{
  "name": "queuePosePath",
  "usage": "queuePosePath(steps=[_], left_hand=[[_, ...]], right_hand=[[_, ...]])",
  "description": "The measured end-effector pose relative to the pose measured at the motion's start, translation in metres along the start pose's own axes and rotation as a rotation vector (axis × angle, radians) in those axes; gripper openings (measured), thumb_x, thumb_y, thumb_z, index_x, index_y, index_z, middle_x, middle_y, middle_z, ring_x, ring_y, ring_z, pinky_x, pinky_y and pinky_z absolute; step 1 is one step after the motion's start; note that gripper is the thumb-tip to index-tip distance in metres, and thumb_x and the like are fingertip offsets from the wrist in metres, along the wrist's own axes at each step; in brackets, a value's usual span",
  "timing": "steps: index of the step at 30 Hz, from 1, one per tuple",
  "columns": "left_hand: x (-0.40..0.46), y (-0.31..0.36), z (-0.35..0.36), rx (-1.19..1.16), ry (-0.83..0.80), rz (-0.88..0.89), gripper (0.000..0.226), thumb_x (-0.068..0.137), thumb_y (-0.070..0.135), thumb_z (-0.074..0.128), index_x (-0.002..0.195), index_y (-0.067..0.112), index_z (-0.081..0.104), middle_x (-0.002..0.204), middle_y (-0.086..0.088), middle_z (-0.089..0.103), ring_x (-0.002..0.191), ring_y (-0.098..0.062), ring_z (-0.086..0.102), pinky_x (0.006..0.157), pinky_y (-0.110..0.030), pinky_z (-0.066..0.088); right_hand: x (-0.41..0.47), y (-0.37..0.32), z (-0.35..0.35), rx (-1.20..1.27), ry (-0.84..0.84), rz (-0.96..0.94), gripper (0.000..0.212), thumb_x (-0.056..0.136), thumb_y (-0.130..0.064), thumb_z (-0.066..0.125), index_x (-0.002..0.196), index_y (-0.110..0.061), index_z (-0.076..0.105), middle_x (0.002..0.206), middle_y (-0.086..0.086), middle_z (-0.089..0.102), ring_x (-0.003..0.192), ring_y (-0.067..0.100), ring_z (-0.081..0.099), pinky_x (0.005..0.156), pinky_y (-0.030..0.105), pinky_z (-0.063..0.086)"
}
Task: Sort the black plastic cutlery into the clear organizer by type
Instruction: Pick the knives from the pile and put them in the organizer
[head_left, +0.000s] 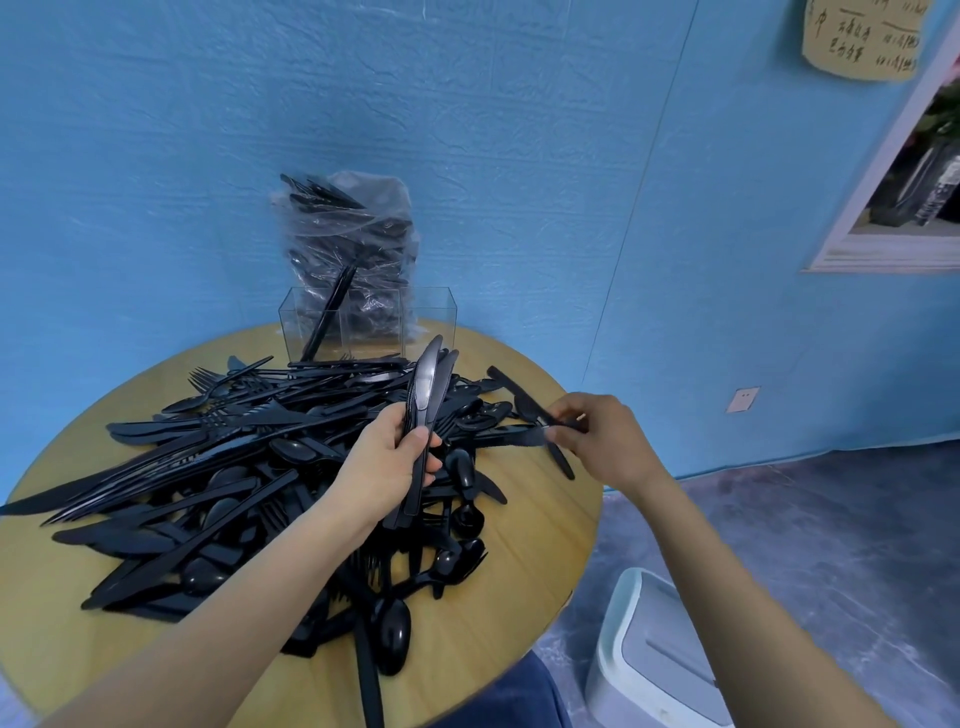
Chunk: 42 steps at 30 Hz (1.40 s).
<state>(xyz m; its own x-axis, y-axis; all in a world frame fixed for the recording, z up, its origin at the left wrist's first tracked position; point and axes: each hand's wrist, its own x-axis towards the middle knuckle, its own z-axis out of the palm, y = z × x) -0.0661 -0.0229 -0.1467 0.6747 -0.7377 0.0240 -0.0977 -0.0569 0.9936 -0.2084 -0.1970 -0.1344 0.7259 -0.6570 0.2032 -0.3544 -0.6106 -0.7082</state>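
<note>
On the round wooden table (519, 597) by a blue wall (519, 182), both hands apart, left hand (387, 467) gripping knives (426, 400), right hand (605, 439) pinching one knife (524, 402).

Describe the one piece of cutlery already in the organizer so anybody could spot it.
At the far edge of the round wooden table stands the clear organizer. In its left compartment leans a lone black utensil, the only piece standing upright rather than lying in the pile.

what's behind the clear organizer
A clear plastic bag stuffed with more black cutlery stands right behind the clear organizer, against the blue wall. Its lower part shows only through the organizer's walls; what the bag rests on is hidden.
</note>
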Motion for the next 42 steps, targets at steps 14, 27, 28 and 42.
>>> queuePosePath(steps=[14, 27, 28, 42], left_hand=[[0.001, 0.018, -0.007, 0.209, 0.007, 0.123, 0.015, 0.101, 0.014, 0.037, 0.108, 0.020, 0.049, 0.097, 0.000, 0.062, 0.091, -0.011, 0.062, 0.083, -0.028, 0.048], [-0.009, 0.006, -0.023, 0.228, -0.017, 0.015, 0.013, 0.101, 0.019, 0.035, 0.106, 0.015, 0.047, 0.073, -0.002, 0.047, 0.056, -0.009, 0.046, 0.054, -0.021, 0.042], [-0.010, 0.006, -0.023, 0.209, -0.020, 0.011, 0.014, 0.101, 0.019, 0.035, 0.106, 0.012, 0.046, 0.072, -0.002, 0.045, 0.055, -0.009, 0.044, 0.053, -0.022, 0.041], [-0.012, 0.005, -0.017, 0.050, -0.100, -0.031, 0.021, 0.102, 0.012, 0.035, 0.105, 0.024, 0.051, 0.090, 0.000, 0.062, 0.061, -0.008, 0.053, 0.057, -0.022, 0.047]], right_hand=[[-0.001, -0.085, -0.034, 0.214, -0.208, -0.007, 0.010, 0.090, -0.006, 0.062, 0.081, -0.010, 0.063, 0.067, 0.000, 0.061, 0.054, 0.002, 0.060, 0.055, 0.012, 0.044], [0.019, -0.090, 0.020, 0.616, -0.101, 0.111, 0.006, 0.091, -0.006, 0.059, 0.091, -0.004, 0.064, 0.060, 0.000, 0.060, 0.051, 0.008, 0.053, 0.054, 0.020, 0.045], [0.018, -0.087, 0.021, 0.682, -0.114, 0.126, 0.006, 0.091, -0.005, 0.059, 0.089, -0.005, 0.064, 0.060, -0.002, 0.062, 0.053, 0.009, 0.053, 0.055, 0.020, 0.045], [0.020, -0.085, 0.038, 0.775, 0.024, 0.072, 0.013, 0.088, -0.003, 0.063, 0.075, -0.005, 0.061, 0.056, 0.002, 0.066, 0.055, 0.008, 0.065, 0.056, 0.017, 0.053]])
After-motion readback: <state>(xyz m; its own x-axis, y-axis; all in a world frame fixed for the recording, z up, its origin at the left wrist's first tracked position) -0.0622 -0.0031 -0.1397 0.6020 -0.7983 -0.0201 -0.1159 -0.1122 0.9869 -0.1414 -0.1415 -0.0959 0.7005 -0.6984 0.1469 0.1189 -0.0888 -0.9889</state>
